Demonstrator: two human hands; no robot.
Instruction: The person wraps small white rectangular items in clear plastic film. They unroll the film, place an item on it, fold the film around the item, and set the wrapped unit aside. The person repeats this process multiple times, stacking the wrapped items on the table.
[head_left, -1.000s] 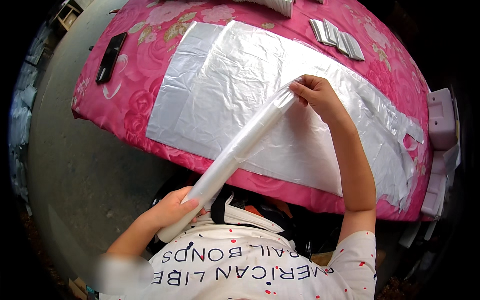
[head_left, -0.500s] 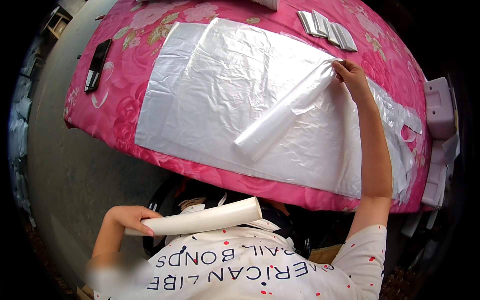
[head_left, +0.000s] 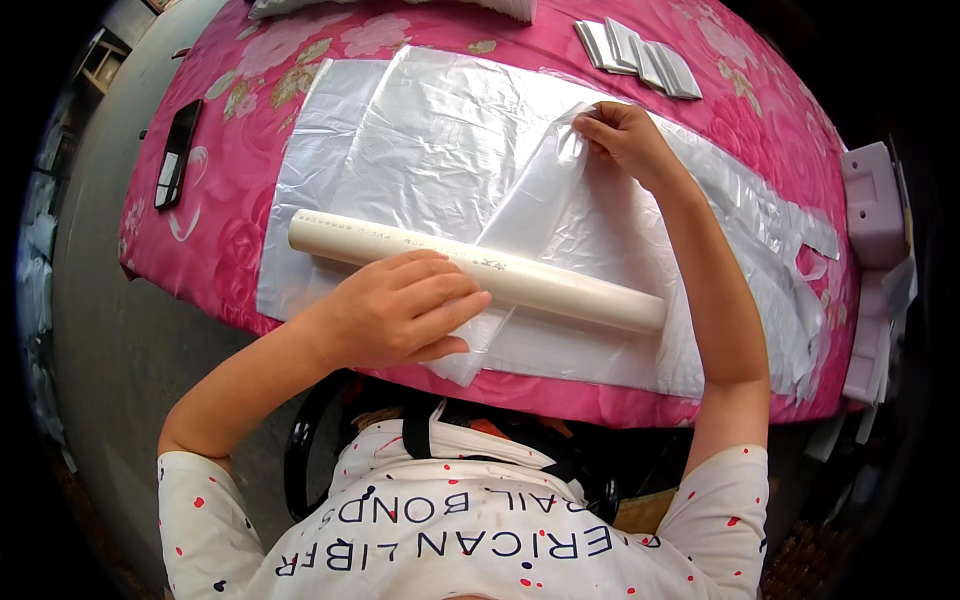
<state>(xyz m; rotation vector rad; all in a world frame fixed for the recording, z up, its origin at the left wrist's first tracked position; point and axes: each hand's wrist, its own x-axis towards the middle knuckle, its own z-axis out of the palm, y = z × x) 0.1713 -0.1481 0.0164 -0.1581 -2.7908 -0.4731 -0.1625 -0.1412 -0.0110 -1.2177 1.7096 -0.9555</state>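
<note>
A white plastic pipe [head_left: 570,288] lies slantwise across the stack of clear plastic bags [head_left: 440,130], over the folded-back flap of the top one. My left hand [head_left: 400,312] is at the pipe's near side, fingers stretched out and slightly apart, overlapping its middle; whether they touch it is hard to tell. Farther off, my right hand [head_left: 625,140] pinches the edge of the lifted plastic flap [head_left: 540,195] between thumb and fingers. The flap runs from that pinch down under the pipe toward the table's near edge.
The table wears a pink floral cloth [head_left: 230,250]. A black phone [head_left: 178,155] lies at its left. Small white folded packets [head_left: 640,58] sit at the far right, a white bundle [head_left: 500,8] at the far edge. Pale lilac foam blocks [head_left: 875,205] stand beyond the right edge.
My left hand has brought the pipe up from beside my lap onto the plastic and loosened its grasp. My right hand has drawn the pinched flap leftward.
</note>
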